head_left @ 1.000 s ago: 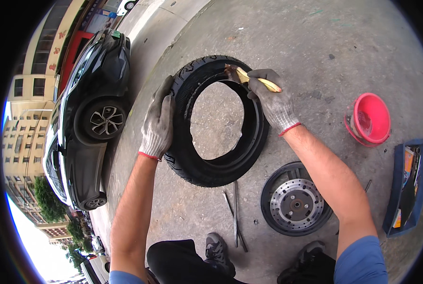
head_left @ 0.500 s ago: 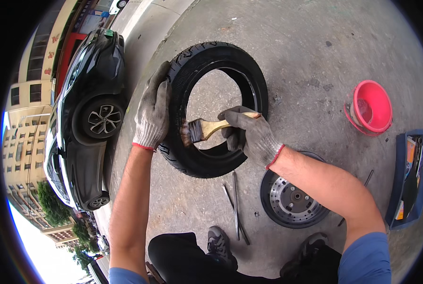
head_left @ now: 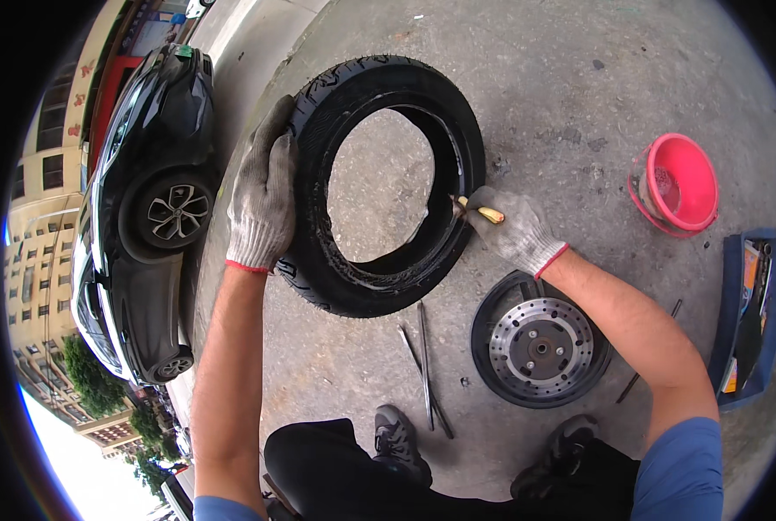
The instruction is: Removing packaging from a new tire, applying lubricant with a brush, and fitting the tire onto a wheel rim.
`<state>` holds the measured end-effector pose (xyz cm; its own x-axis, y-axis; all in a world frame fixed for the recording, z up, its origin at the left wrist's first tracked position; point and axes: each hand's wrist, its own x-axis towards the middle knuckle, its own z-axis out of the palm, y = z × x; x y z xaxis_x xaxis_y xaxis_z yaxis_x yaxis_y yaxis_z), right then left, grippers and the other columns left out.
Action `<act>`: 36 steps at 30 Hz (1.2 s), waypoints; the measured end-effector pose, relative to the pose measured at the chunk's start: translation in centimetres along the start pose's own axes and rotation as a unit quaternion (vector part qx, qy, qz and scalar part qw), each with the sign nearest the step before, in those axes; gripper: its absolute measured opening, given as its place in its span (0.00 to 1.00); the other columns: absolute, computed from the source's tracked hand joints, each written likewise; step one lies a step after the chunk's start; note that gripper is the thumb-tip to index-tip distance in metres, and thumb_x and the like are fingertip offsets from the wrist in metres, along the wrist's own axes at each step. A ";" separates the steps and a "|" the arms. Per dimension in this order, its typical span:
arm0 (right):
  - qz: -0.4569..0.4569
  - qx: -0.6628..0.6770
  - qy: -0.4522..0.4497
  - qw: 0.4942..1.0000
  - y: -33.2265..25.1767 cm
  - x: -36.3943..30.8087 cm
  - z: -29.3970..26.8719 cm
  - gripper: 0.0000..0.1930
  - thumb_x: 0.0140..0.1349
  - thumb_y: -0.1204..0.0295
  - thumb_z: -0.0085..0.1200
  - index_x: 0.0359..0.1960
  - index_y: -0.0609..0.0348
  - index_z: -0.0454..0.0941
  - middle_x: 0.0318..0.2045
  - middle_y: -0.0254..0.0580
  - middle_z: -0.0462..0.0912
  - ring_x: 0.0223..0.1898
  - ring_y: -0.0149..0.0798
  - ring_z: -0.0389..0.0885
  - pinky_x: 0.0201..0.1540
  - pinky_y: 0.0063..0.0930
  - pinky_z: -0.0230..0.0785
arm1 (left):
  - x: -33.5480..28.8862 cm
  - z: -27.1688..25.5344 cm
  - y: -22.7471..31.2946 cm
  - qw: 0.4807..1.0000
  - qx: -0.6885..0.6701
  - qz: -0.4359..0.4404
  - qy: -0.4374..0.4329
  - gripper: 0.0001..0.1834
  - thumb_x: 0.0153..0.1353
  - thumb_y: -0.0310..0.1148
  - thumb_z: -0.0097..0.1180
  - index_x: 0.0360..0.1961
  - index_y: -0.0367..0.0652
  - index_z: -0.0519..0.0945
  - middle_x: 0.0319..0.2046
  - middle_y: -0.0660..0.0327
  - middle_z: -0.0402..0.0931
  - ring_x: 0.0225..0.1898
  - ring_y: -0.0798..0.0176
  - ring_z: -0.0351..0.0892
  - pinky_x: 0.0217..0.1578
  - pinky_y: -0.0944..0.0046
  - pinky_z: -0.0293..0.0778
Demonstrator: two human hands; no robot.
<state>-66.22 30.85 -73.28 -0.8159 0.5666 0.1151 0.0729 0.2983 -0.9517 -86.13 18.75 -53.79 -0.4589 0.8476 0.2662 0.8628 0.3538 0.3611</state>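
Note:
A black scooter-type tyre (head_left: 312,165) is tilted up off the concrete in front of me. My gloved left hand (head_left: 266,195) lies along its left tread, fingers stretched out and pressed flat. In my right hand (head_left: 516,227), also gloved, is a paintbrush (head_left: 490,214) with a yellowish handle. Its bristles, partly hidden, touch the tyre's inner right edge. Wet, foamy streaks line the tyre's lower inner edge. Nearer to me, a dark wheel rim with a drilled brake disc (head_left: 540,343) lies on the ground below my right hand.
Two metal bars (head_left: 425,369) lie crossed between tyre and feet. At the right stand a pink bucket (head_left: 705,182) with sudsy liquid and a blue tool tray (head_left: 728,304). A thin rod (head_left: 640,378) lies beside the rim. A black car (head_left: 171,165) is parked at the left.
My right hand has carried the brush from the tyre's lower left inner edge across to its right side. The left hand keeps its place on the tread.

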 end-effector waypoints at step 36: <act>0.293 0.377 0.279 0.833 0.3 6.2 -2.8 0.10 0.64 0.67 0.56 0.42 0.58 0.75 0.23 0.37 0.81 0.20 0.30 0.79 0.23 0.27 0.72 | 0.3 0.0 1.6 1.000 0.026 -0.006 0.002 0.26 0.73 0.40 0.38 0.67 0.40 0.67 0.63 0.45 0.69 0.66 0.48 0.67 0.67 0.56 0.59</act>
<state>-69.66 36.58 -72.06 -0.3579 0.7773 -0.5175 -0.1870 -0.6026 -0.7758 -84.82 19.56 -53.15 -0.4707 0.8416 0.2648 0.8668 0.3852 0.3167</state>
